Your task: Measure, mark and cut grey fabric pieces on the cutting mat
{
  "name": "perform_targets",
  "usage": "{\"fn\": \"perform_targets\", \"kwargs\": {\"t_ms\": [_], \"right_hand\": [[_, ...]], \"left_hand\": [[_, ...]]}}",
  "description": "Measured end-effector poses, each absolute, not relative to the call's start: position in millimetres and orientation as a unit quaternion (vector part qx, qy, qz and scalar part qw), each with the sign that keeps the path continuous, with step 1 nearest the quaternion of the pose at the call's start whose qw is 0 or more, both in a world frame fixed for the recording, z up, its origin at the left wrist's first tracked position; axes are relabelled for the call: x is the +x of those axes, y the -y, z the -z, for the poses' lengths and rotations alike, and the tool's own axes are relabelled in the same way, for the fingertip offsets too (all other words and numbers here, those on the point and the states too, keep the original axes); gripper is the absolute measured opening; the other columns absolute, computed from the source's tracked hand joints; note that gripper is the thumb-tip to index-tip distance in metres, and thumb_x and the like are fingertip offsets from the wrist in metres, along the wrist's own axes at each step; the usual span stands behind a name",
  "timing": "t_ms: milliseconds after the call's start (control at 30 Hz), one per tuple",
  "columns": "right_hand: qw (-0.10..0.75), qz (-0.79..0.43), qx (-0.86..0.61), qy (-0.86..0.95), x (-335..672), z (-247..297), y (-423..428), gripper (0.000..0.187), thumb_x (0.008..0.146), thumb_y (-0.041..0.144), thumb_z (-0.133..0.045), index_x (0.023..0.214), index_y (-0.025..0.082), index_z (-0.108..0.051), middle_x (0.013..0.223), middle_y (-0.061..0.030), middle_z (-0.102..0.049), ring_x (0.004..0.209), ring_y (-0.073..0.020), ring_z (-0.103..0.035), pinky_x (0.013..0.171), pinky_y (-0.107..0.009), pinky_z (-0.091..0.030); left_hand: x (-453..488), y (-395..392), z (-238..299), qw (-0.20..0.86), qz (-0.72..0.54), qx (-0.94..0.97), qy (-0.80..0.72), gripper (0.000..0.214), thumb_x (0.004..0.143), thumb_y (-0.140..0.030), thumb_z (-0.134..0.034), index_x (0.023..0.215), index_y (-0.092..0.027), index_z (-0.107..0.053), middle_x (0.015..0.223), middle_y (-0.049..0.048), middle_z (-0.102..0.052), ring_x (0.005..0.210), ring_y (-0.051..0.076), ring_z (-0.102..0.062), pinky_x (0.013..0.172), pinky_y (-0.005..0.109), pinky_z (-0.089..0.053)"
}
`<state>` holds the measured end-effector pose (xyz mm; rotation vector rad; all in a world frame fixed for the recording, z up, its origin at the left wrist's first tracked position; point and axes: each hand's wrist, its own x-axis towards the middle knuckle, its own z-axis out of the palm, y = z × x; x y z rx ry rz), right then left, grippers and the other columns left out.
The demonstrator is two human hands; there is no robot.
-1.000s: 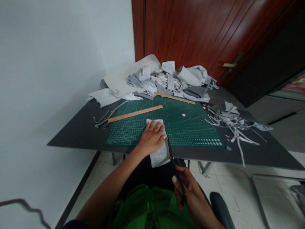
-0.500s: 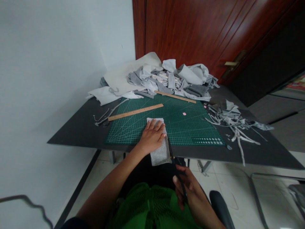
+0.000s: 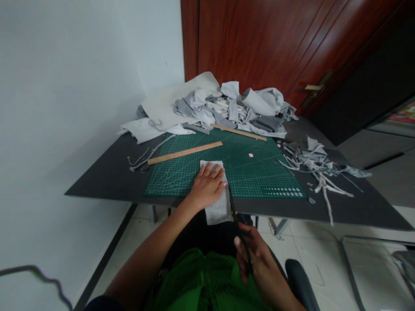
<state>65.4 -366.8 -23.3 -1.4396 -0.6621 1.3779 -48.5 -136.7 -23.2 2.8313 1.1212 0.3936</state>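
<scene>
A narrow piece of light grey cloth (image 3: 218, 212) lies on the green cutting mat (image 3: 259, 172), and its near end hangs over the table's front edge. My left hand (image 3: 209, 185) rests flat on it with the fingers stretched out. In my right hand (image 3: 256, 255) is a pair of black scissors (image 3: 234, 210), held by the handles below the table edge. Their blades point away from me along the cloth's right edge. How far the blades are apart is hard to make out.
Two wooden rulers (image 3: 184, 153) lie on the mat. Behind them is a heap of grey and white cloth (image 3: 227, 108). Thin scraps (image 3: 320, 164) are piled at the right of the dark table (image 3: 106, 177). A small pink piece (image 3: 250, 155) sits on the mat.
My right hand and the scissor handles have shifted very slightly to the left. My left hand and the cloth stay in place.
</scene>
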Motion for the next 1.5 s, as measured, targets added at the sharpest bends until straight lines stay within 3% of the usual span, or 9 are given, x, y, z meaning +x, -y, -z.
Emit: {"fn": "perform_targets", "kwargs": {"t_ms": [833,1033,1267,1500], "right_hand": [[0.495,-0.563,-0.625,0.219,62.2,13.2,363.8,0.069,0.077,0.066,-0.08,0.126,0.025,-0.053,0.065,0.0085,-0.051,0.044,-0.0084,-0.041,0.035,-0.019,-0.036],[0.497,-0.565,-0.62,0.221,63.3,16.1,367.3,0.067,0.08,0.066,-0.079,0.126,0.026,-0.053,0.063,0.0098,-0.047,0.043,-0.0072,-0.038,0.035,-0.018,-0.034],[0.497,-0.564,-0.608,0.256,61.4,17.6,370.4,0.061,0.089,0.061,-0.072,0.133,0.026,-0.048,0.07,0.0073,-0.052,0.05,-0.0094,-0.047,0.039,-0.02,-0.04],[0.5,-0.563,-0.607,0.253,61.5,19.5,370.6,0.066,0.086,0.062,-0.075,0.134,0.026,-0.049,0.069,0.0068,-0.054,0.048,-0.01,-0.048,0.038,-0.021,-0.04]], "left_hand": [[-48.7,137.4,21.2,0.028,-0.112,0.922,-0.369,0.058,0.108,-0.047,-0.034,0.156,-0.016,-0.045,0.166,0.0076,-0.04,0.157,0.036,-0.023,0.13,0.053,-0.015],[-48.8,137.7,19.0,0.027,-0.11,0.923,-0.368,0.059,0.108,-0.047,-0.035,0.157,-0.015,-0.045,0.166,0.0086,-0.04,0.157,0.037,-0.024,0.13,0.053,-0.016],[-48.6,136.9,22.7,0.023,-0.121,0.923,-0.365,0.058,0.108,-0.047,-0.036,0.156,-0.015,-0.045,0.165,0.0084,-0.041,0.157,0.036,-0.025,0.13,0.053,-0.016],[-47.9,137.0,22.3,0.026,-0.123,0.922,-0.366,0.058,0.108,-0.046,-0.036,0.156,-0.016,-0.045,0.165,0.0087,-0.041,0.157,0.036,-0.025,0.13,0.053,-0.017]]}}
